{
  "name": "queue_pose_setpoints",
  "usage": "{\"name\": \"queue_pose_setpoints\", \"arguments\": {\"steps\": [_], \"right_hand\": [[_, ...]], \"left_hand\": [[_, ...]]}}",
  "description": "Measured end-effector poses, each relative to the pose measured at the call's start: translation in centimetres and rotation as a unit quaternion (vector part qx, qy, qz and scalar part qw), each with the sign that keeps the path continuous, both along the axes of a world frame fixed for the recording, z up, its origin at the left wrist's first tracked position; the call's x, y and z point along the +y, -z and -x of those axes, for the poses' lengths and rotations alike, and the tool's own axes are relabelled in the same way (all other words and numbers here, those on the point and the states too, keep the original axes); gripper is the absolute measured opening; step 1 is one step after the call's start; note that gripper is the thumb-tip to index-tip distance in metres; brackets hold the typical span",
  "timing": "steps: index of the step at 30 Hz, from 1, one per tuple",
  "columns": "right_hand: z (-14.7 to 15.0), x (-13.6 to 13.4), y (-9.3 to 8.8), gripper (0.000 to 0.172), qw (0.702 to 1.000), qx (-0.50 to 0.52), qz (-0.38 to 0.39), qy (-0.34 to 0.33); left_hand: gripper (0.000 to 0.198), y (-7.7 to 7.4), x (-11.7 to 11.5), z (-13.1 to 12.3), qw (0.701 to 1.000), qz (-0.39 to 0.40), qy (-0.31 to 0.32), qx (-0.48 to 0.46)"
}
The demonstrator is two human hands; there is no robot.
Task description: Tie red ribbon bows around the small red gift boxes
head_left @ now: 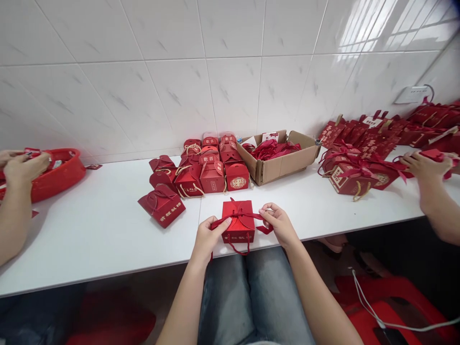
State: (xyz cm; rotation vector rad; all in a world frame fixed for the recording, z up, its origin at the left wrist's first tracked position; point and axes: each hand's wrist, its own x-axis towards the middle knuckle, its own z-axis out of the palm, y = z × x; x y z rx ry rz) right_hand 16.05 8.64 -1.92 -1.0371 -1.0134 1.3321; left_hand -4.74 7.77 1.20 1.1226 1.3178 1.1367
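Observation:
A red gift box [235,233] with gold lettering sits at the table's front edge. Across its top runs a dark red ribbon [247,215], crossed at the middle of the lid. My left hand [212,235] pinches the ribbon's left part, with the thumb over the box's top left. On the other side my right hand [278,221] pinches the ribbon's right part, just beyond the box's edge. A red cord handle [239,250] hangs down the front of the box. Left of it, a darker red box [162,205] leans tilted on the table.
Several red boxes [212,175] stand grouped behind. A cardboard box [276,171] holds dark red ribbons. Ribboned boxes [354,177] and red bags crowd the right. A co-worker's hand [429,167] is there; at left, another person's hands [27,165] work over a red basin [66,175].

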Motion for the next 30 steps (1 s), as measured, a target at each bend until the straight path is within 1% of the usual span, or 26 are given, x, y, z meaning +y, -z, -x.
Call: {"name": "queue_pose_setpoints", "arguments": {"steps": [5, 8, 13, 19, 21, 23, 25, 27, 30], "right_hand": [[-0.7, 0.5, 1.4, 0.036, 1.0, 0.02, -0.008, 0.007], [-1.1, 0.8, 2.0, 0.036, 1.0, 0.023, -0.012, 0.016], [-1.4, 0.9, 2.3, 0.035, 0.999, 0.021, -0.018, 0.036], [-1.9, 0.8, 2.1, 0.037, 0.999, 0.014, -0.023, 0.045], [-2.0, 0.8, 1.9, 0.037, 0.999, 0.009, -0.021, 0.04], [-2.0, 0.8, 1.6, 0.037, 1.0, 0.0, -0.016, 0.023], [-1.9, 0.9, 1.3, 0.039, 0.999, -0.031, -0.008, 0.002], [-1.8, 1.2, 0.8, 0.044, 0.995, -0.098, -0.016, 0.003], [-1.5, 1.7, -0.2, 0.049, 0.975, -0.205, -0.076, 0.026]], "left_hand": [[0.045, 0.2, 0.3, 0.0, 0.992, 0.06, -0.014, -0.113], [0.049, 0.5, 1.0, 0.4, 0.99, 0.049, -0.034, -0.129], [0.053, 0.8, 1.9, 1.0, 0.994, 0.003, -0.046, -0.104], [0.049, 1.0, 2.6, 1.3, 0.993, -0.086, -0.069, -0.047], [0.046, 1.1, 2.9, 1.2, 0.99, -0.124, -0.064, -0.02], [0.044, 1.2, 3.2, 1.1, 0.987, -0.152, -0.042, 0.013], [0.045, 1.3, 3.4, 1.1, 0.988, -0.153, -0.011, 0.025], [0.044, 1.4, 3.5, 1.1, 0.99, -0.143, 0.009, 0.003], [0.034, 1.4, 3.7, 1.2, 0.987, -0.15, 0.034, -0.049]]}}
